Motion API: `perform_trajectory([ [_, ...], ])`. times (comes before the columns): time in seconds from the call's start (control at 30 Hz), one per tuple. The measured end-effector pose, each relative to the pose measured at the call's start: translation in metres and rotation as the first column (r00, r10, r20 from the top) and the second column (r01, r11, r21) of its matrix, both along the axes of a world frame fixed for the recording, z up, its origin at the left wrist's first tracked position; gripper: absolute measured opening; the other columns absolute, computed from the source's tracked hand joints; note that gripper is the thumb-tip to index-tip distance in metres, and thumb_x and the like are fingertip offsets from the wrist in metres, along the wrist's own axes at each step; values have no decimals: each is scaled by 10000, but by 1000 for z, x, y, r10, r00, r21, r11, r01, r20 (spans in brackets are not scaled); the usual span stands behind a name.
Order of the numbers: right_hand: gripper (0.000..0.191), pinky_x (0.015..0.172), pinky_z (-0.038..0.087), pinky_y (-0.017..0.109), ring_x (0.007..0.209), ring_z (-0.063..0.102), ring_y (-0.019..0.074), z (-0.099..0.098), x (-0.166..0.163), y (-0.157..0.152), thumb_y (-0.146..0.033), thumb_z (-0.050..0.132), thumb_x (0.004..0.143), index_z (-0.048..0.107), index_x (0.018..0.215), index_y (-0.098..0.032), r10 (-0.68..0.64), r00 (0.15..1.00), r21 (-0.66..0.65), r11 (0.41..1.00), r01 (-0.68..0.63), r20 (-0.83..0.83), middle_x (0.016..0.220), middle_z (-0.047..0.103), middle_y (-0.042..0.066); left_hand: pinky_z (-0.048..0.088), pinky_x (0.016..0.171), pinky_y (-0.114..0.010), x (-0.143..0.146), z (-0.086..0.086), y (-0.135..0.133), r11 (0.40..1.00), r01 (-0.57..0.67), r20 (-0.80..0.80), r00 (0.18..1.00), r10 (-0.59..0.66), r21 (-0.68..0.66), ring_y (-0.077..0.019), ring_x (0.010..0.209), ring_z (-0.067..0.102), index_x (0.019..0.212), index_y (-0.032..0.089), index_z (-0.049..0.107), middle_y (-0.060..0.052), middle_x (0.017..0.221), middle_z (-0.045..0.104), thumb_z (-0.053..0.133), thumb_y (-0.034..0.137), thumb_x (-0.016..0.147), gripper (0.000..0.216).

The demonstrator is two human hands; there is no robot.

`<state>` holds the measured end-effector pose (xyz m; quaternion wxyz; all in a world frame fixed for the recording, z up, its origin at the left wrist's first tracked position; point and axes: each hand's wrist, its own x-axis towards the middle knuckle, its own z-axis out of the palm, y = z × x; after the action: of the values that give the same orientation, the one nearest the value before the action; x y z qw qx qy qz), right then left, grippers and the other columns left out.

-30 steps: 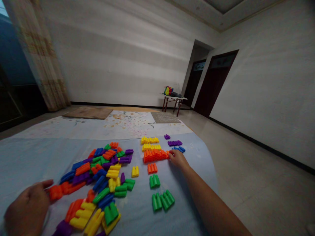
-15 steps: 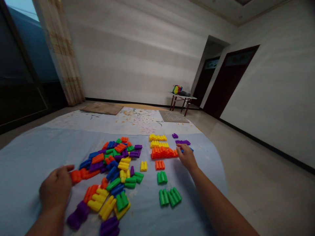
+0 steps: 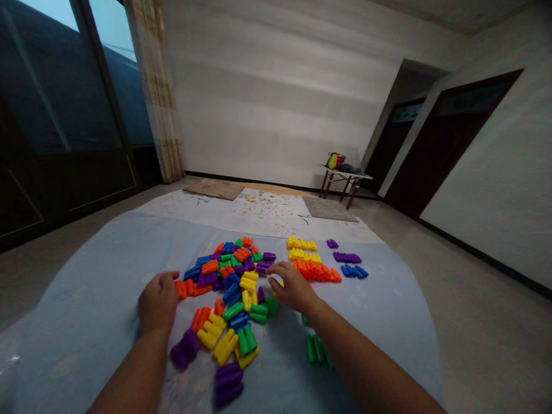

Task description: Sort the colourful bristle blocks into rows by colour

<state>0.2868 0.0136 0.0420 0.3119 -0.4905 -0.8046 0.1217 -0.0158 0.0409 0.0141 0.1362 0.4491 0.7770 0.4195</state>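
On the light blue cloth [image 3: 379,322], plastic building blocks shaped like joined tubes lie in a loose, mixed pile. My left hand [image 3: 158,302] is at the pile's left edge, fingers curled against an orange block [image 3: 181,290]; the grip is partly hidden. My right hand [image 3: 294,287] hovers at the pile's right edge, thumb and fingers apart. Its fingertips are nearest a purple block [image 3: 264,268], with a green block [image 3: 271,306] below them. Beyond that hand are rows of yellow blocks [image 3: 304,256] and orange blocks [image 3: 317,271].
Blue blocks [image 3: 354,271] and purple blocks [image 3: 347,257] form small rows at the right. Green blocks [image 3: 315,349] lie partly under my right forearm. Two flat boards [image 3: 214,189] rest at the table's far end. A small side table [image 3: 345,171] with a colourful bag stands by the wall.
My right hand has moved left from the sorted rows to the pile's edge, and the blue row now shows fully. My left hand stays by the orange block. The view has turned left.
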Motion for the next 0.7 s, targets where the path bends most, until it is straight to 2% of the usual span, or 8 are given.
perform_trajectory([
  [0.17, 355, 1000, 369, 396, 1164, 493, 231, 0, -42, 6, -280, 598, 820, 608, 1164, -193, 123, 988, -18, 992, -122, 97, 1228, 592, 100, 448, 787, -329, 3, -1, 0, 998, 61, -35, 998, -60, 25, -228, 918, 602, 939, 169, 649, -110, 972, 681, 258, 365, 811, 455],
  [0.3, 568, 1034, 295, 487, 1286, 367, 285, 1, -64, 7, -459, 581, 819, 465, 1333, -247, 208, 950, -113, 976, -186, 231, 1400, 461, 86, 451, 792, -310, 7, 1, -1, 988, 152, -96, 984, -147, 39, -214, 912, 611, 929, 176, 659, -94, 950, 695, 279, 379, 817, 445],
  [0.37, 608, 1016, 299, 503, 1284, 363, 289, 3, -67, 5, -470, 575, 817, 409, 1369, -275, 226, 932, -152, 970, -189, 283, 1392, 471, 74, 451, 794, -300, 8, 1, -2, 980, 197, -132, 973, -190, 42, -208, 909, 614, 920, 176, 664, -92, 944, 698, 286, 396, 822, 449],
  [0.43, 589, 1000, 307, 496, 1255, 391, 280, 6, -65, 2, -441, 575, 820, 412, 1364, -281, 216, 924, -159, 972, -173, 315, 1351, 513, 66, 449, 796, -287, 10, 2, -2, 969, 242, -168, 958, -232, 43, -199, 911, 615, 910, 173, 668, -94, 951, 697, 288, 414, 829, 457],
  [0.53, 431, 977, 321, 467, 1215, 424, 267, 13, -54, -3, -381, 564, 835, 539, 1250, -266, 189, 919, -131, 980, -152, 347, 1292, 561, 59, 442, 824, -287, 13, 3, -3, 954, 299, -225, 932, -284, 35, -197, 930, 609, 917, 162, 668, -108, 985, 688, 285, 434, 842, 475],
  [0.63, 269, 943, 335, 448, 1159, 465, 258, 19, -40, -9, -338, 554, 848, 641, 1088, -251, 164, 914, -118, 985, -129, 372, 1209, 614, 54, 417, 884, -362, 17, 4, -3, 949, 315, -285, 911, -299, 11, -238, 992, 586, 994, 168, 656, -118, 1047, 669, 319, 440, 839, 461],
  [0.7, 242, 936, 334, 441, 1127, 487, 251, 20, -32, -13, -338, 554, 854, 657, 1048, -237, 148, 920, -120, 987, -111, 363, 1139, 646, 62, 385, 918, -437, 20, 4, -3, 949, 314, -321, 899, -298, -3, -283, 1057, 552, 1057, 194, 641, -113, 1113, 645, 374, 441, 822, 433],
])
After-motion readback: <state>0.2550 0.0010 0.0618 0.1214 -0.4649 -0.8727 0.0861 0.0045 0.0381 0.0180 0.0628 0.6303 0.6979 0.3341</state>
